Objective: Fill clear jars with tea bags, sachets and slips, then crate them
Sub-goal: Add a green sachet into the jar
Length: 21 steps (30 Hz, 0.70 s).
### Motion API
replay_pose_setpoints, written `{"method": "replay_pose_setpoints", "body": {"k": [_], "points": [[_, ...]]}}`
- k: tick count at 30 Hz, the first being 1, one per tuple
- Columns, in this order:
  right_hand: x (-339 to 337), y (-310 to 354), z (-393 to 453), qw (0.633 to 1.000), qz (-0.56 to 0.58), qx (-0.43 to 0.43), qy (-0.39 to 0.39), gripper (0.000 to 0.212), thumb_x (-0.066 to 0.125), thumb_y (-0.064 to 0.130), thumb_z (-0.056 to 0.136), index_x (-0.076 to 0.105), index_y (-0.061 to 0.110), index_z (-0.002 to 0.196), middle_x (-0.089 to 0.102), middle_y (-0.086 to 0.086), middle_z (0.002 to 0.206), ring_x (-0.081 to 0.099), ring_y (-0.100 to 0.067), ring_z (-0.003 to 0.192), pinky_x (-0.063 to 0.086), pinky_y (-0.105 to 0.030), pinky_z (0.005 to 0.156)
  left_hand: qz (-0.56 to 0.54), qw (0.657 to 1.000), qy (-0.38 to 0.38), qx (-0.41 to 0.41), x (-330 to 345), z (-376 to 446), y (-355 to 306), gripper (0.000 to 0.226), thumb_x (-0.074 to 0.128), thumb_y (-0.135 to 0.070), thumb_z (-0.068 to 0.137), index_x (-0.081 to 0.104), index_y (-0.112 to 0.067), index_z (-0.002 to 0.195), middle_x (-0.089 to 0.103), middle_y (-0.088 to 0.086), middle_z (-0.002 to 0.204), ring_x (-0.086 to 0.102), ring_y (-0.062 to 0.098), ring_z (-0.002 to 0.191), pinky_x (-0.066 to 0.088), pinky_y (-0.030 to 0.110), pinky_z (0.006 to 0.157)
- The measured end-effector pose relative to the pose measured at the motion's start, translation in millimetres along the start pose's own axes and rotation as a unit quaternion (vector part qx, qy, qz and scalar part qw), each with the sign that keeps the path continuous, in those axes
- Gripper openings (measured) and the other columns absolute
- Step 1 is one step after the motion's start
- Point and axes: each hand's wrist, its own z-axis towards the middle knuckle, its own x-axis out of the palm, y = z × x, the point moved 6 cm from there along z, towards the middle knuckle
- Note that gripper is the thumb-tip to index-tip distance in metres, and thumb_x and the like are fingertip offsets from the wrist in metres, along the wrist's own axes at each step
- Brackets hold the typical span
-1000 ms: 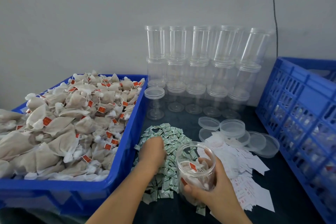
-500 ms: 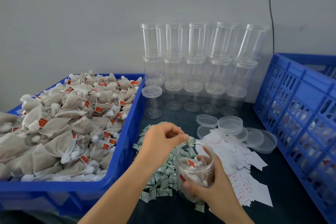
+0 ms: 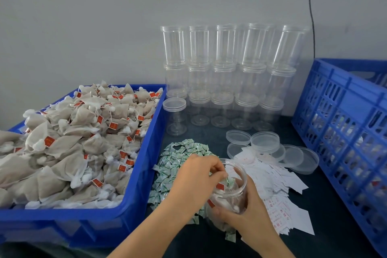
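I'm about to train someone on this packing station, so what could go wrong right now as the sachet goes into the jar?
The left hand pinches a green sachet right at the jar's rim, so it might miss and drop outside. The right hand holds the jar over loose sachets and paper slips, which might get scattered. The stacked empty jars behind might topple if bumped.

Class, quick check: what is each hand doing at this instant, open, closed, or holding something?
Left hand: closed, pinching a green sachet over the clear jar's mouth.
Right hand: closed, gripping the clear jar around its side.
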Motion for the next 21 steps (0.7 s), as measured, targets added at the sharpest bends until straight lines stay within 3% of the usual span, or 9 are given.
{"method": "replay_pose_setpoints", "body": {"k": [6,12,15,18,21], "points": [[1,-4,2,1.0,0.004,0.003,0.007,0.105,0.094,0.032,0.046,0.038,0.048,0.134,0.061,0.032,0.119,0.062,0.008,0.111,0.05,-0.006,0.08,0.063,0.997,0.038,-0.03,-1,5,4,0.006,0.067,-0.033,0.086,0.069,-0.03,0.082,0.068,-0.008,0.086,0.054,0.007,0.086,0.051,0.032,0.084],[3,-4,3,1.0,-0.003,0.001,0.008,0.102,0.094,0.031,0.047,0.04,0.047,0.133,0.06,0.035,0.119,0.059,0.013,0.11,0.048,-0.003,0.078,0.145,0.989,0.022,0.024,-3,4,-2,0.024,0.057,-0.039,0.092,0.073,-0.021,0.088,0.058,-0.01,0.071,0.044,0.013,0.095,0.041,0.024,0.085],[3,-3,3,1.0,-0.009,-0.01,-0.003,0.099,0.093,0.032,0.046,0.043,0.058,0.127,0.059,0.038,0.117,0.058,0.016,0.109,0.048,-0.003,0.077,0.183,0.982,0.015,0.045,-3,4,-4,0.029,0.053,-0.041,0.094,0.072,-0.02,0.088,0.057,-0.009,0.07,0.042,0.013,0.093,0.043,0.026,0.086],[1,0,2,0.999,-0.024,-0.019,-0.008,0.094,0.094,0.035,0.046,0.047,0.075,0.116,0.058,0.039,0.114,0.056,0.016,0.111,0.049,-0.004,0.078,0.146,0.986,-0.03,0.071,-8,2,-10,0.027,0.053,-0.04,0.094,0.072,-0.021,0.091,0.066,-0.008,0.083,0.049,0.01,0.092,0.043,0.026,0.082],[-10,8,0,1.0,-0.013,-0.014,-0.015,0.098,0.096,0.036,0.039,0.048,0.074,0.116,0.059,0.034,0.112,0.059,0.011,0.111,0.052,-0.01,0.078,0.053,0.988,-0.114,0.084,-20,6,-14,0.025,0.05,-0.038,0.096,0.065,-0.024,0.108,0.059,-0.015,0.101,0.051,0.001,0.089,0.038,0.014,0.077]]}}
